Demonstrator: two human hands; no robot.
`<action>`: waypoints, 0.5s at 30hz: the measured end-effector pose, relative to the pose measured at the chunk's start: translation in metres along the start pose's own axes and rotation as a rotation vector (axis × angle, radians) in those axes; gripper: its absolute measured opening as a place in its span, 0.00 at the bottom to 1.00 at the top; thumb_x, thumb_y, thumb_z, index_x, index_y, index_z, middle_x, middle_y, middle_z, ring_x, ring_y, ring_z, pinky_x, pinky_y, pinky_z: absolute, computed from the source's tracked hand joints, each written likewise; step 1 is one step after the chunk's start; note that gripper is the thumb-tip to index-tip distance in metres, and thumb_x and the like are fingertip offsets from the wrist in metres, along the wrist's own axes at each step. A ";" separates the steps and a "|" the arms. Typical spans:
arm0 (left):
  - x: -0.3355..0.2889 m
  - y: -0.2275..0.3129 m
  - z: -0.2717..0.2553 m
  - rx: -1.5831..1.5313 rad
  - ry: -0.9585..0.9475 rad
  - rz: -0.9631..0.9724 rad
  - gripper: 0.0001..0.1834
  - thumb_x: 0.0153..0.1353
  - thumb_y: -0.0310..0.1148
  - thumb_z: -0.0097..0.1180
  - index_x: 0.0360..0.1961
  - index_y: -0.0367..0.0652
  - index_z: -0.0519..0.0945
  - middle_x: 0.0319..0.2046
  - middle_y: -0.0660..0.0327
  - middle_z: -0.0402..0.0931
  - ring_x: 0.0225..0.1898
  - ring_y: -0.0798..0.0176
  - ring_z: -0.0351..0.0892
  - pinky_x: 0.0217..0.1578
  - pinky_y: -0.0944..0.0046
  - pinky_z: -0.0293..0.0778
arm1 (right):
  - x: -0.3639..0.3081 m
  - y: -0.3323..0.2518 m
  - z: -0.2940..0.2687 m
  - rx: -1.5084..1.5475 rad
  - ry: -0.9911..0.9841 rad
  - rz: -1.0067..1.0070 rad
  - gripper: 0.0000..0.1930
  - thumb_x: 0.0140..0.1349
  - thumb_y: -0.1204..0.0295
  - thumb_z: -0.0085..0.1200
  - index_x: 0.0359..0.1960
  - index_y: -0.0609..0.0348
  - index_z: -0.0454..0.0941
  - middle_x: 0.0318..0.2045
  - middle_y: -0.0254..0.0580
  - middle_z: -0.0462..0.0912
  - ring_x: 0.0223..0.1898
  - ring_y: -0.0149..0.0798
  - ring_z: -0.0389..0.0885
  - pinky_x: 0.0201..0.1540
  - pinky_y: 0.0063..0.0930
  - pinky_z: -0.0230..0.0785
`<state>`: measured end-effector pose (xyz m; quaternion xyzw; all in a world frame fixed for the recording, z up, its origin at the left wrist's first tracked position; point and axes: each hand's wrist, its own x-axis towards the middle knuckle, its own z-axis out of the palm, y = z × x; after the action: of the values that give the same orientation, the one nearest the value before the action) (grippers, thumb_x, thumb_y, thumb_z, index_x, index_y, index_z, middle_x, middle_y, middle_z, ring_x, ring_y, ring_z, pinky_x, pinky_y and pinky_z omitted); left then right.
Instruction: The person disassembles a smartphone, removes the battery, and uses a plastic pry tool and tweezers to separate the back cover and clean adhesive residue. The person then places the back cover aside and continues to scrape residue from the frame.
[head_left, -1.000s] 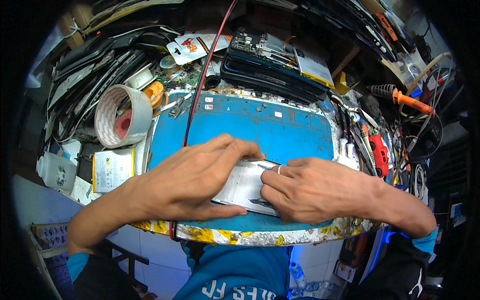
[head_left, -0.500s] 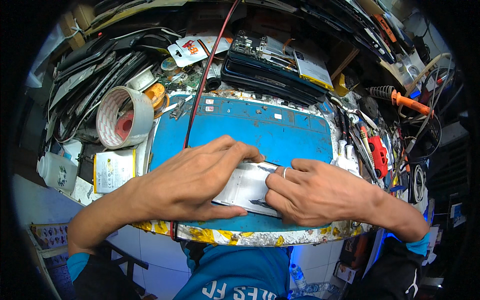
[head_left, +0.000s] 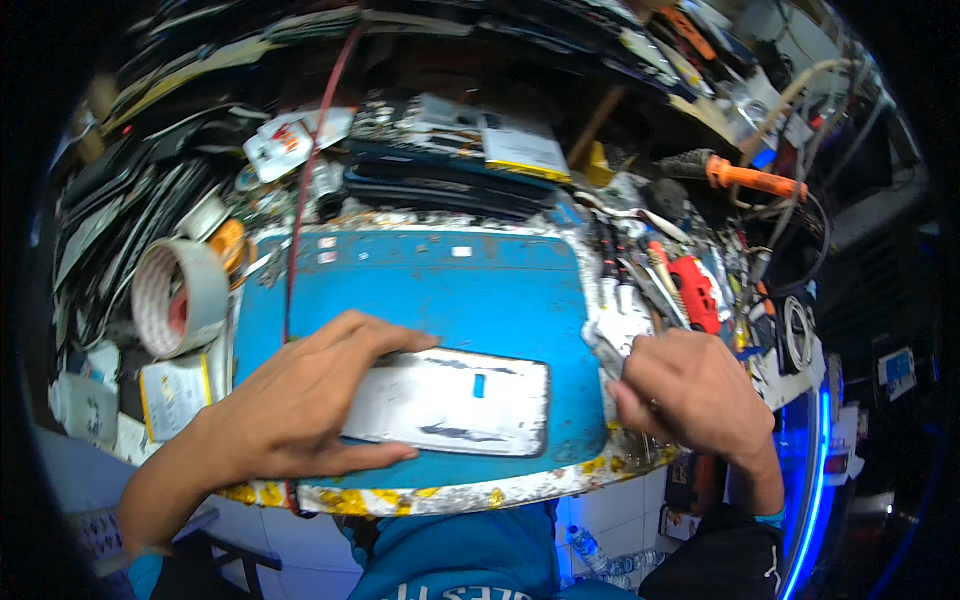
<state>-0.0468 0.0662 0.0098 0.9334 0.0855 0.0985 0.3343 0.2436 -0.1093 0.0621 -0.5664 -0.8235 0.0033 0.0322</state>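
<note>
A phone back cover (head_left: 500,395) lies on the blue work mat (head_left: 420,300), its silvery inside facing up. Dark scraped patches mark it, and blue shows through a small camera cutout. My left hand (head_left: 290,400) grips the cover's left end, thumb on the near edge and fingers on the far one. Off to the right, past the mat's edge, my right hand (head_left: 690,390) is closed with its fingers curled. A greyish, blurred sliver shows beside its fingertips; I cannot make out what it is.
A wide tape roll (head_left: 180,297) and a phone battery (head_left: 175,397) sit at the left. Stacked phone parts (head_left: 440,180) stand behind the mat. Pliers, a red tool (head_left: 693,293) and an orange-handled soldering iron (head_left: 755,180) crowd the right. A red-black cable (head_left: 305,200) crosses the mat's left side.
My right hand has left the cover and moved right, beyond the mat. More of the cover now shows. My left hand stays on it. The whole view has shifted.
</note>
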 end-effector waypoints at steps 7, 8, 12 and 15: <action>0.002 0.006 0.002 0.011 0.035 -0.013 0.42 0.47 0.38 0.77 0.60 0.37 0.68 0.57 0.49 0.76 0.58 0.46 0.74 0.58 0.53 0.75 | -0.069 0.015 0.001 0.069 0.387 0.687 0.11 0.59 0.84 0.57 0.43 0.64 0.80 0.31 0.49 0.84 0.35 0.51 0.85 0.39 0.39 0.76; 0.003 0.005 0.002 0.020 0.036 -0.005 0.42 0.46 0.38 0.78 0.60 0.37 0.68 0.57 0.49 0.76 0.57 0.46 0.74 0.57 0.53 0.75 | -0.075 0.009 0.003 0.037 0.333 0.597 0.17 0.57 0.87 0.54 0.47 0.62 0.82 0.34 0.48 0.85 0.38 0.50 0.85 0.41 0.38 0.77; 0.002 0.005 0.004 0.057 0.041 0.014 0.43 0.44 0.36 0.79 0.59 0.37 0.68 0.58 0.50 0.77 0.57 0.46 0.75 0.57 0.53 0.75 | -0.083 -0.017 0.026 0.103 0.357 0.467 0.21 0.54 0.88 0.57 0.50 0.58 0.82 0.34 0.39 0.86 0.32 0.41 0.83 0.34 0.34 0.74; 0.000 0.006 0.006 0.063 0.042 0.025 0.44 0.43 0.36 0.79 0.60 0.38 0.68 0.58 0.50 0.77 0.58 0.46 0.75 0.57 0.54 0.74 | -0.089 -0.023 0.035 0.139 0.415 0.517 0.20 0.55 0.87 0.59 0.50 0.60 0.82 0.31 0.41 0.87 0.29 0.39 0.85 0.34 0.30 0.76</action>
<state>-0.0453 0.0581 0.0094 0.9422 0.0840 0.1194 0.3017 0.2521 -0.1989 0.0235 -0.7414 -0.6266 -0.0480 0.2356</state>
